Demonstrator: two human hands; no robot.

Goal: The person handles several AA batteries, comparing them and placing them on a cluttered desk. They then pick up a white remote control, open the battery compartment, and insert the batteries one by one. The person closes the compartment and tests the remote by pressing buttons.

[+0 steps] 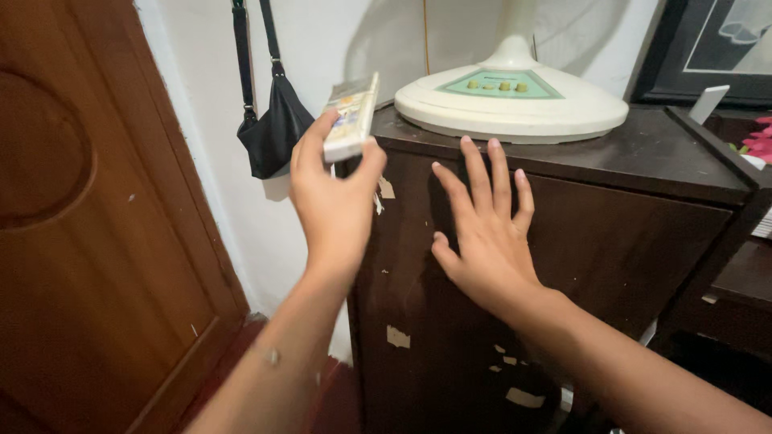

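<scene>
My left hand (334,197) is raised in front of the dark wooden cabinet (627,241) and grips a small flat white box (352,116) by its lower end, near the cabinet's top left corner. My right hand (482,221) is open with fingers spread, hovering over or resting against the cabinet's front panel just below its top edge; I cannot tell if it touches. On the cabinet top stands the round cream base of a fan (511,100) with a green button panel.
A brown wooden door (88,241) fills the left side. A black bag (273,128) hangs by its strap on the white wall. A framed picture (712,48) leans at the back right. A lower dark shelf (748,273) adjoins the cabinet on the right.
</scene>
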